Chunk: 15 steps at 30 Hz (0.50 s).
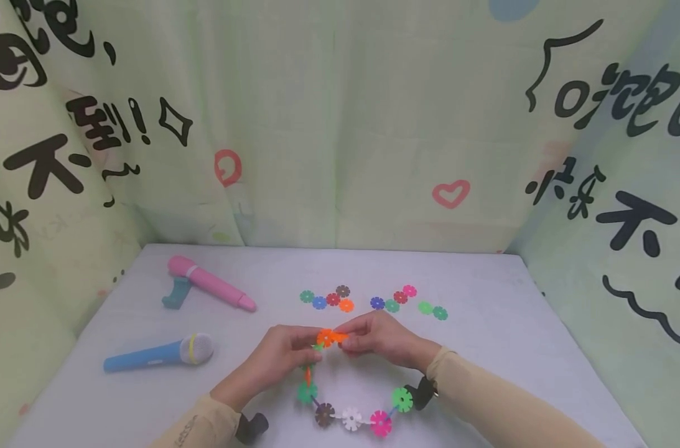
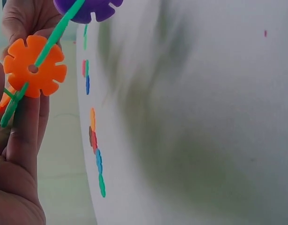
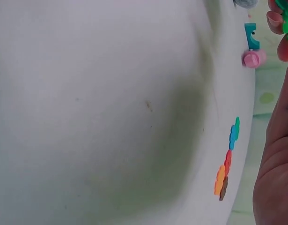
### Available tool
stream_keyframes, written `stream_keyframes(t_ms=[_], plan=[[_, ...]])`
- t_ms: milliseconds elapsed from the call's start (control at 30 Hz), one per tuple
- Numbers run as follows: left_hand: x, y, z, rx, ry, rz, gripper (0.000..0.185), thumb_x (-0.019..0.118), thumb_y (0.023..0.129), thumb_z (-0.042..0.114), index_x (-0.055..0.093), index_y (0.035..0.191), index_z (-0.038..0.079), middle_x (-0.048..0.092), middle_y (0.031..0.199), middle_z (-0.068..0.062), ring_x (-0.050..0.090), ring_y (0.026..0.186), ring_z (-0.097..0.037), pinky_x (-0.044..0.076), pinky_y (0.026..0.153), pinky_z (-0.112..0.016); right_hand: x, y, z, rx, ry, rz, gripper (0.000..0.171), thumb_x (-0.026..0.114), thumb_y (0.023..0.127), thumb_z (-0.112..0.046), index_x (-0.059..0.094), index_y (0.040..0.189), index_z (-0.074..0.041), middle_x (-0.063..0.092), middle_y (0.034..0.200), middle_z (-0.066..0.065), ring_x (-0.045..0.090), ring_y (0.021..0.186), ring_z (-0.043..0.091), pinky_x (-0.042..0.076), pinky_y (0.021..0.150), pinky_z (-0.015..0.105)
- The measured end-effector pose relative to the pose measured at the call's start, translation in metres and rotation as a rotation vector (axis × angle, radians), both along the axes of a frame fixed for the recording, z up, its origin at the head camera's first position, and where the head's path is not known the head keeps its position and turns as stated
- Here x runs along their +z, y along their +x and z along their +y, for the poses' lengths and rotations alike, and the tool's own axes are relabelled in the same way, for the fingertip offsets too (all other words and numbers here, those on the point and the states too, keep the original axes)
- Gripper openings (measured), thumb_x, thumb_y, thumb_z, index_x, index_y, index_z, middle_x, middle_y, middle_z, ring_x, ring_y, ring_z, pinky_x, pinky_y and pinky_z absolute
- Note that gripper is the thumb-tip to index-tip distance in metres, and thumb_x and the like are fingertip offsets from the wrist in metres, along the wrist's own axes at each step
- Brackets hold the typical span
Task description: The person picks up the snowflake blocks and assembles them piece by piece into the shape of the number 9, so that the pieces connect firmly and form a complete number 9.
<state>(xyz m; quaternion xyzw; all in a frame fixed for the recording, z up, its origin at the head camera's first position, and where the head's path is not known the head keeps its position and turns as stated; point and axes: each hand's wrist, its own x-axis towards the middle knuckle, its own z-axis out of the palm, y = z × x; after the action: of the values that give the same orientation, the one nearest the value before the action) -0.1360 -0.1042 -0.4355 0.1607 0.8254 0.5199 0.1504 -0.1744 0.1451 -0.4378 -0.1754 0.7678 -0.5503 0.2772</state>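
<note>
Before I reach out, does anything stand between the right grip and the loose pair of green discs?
Nothing visible does: the head view shows only white tabletop between the right grip and the green pair. It is occupied, though, pinching an orange disc of the chain.

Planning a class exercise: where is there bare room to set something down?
Free: the table right of the flat discs, behind the right sleeve; a smaller patch between pink microphone and discs. Crowded: front middle, where left hand holds the disc chain and right hand an orange disc.
</note>
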Motion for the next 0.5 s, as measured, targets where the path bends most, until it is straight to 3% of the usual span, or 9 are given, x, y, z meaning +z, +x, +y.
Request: stream_keyframes(t_ms=[300,500], plan=[[-0.0059,-0.0006,-0.0008,-0.021,-0.019,0.024,0.040,0.078,0.087,0.016,0.070,0.126,0.011,0.069,0.121,0.000,0.064,0.114,-0.022,0.052,0.092,-0.043,-0.0027,0.0006,-0.0004,0.016,0.006,0.007,0.026,0.074,0.090,-0.020,0.076,0.116,-0.017,0.073,0.108,0.009,0.067,0.097,0.026,0.054,0.085,0.038],[-0.0080,0.0003,-0.0065,-0.070,-0.018,0.038,0.037,0.080,0.085,0.014,0.072,0.120,0.010,0.072,0.106,0.002,0.067,0.089,-0.016,0.055,0.078,-0.033,-0.0020,0.0009,-0.0039,0.072,0.020,0.015,0.025,0.075,0.090,-0.021,0.075,0.116,-0.021,0.073,0.107,0.009,0.067,0.095,0.026,0.054,0.085,0.039]])
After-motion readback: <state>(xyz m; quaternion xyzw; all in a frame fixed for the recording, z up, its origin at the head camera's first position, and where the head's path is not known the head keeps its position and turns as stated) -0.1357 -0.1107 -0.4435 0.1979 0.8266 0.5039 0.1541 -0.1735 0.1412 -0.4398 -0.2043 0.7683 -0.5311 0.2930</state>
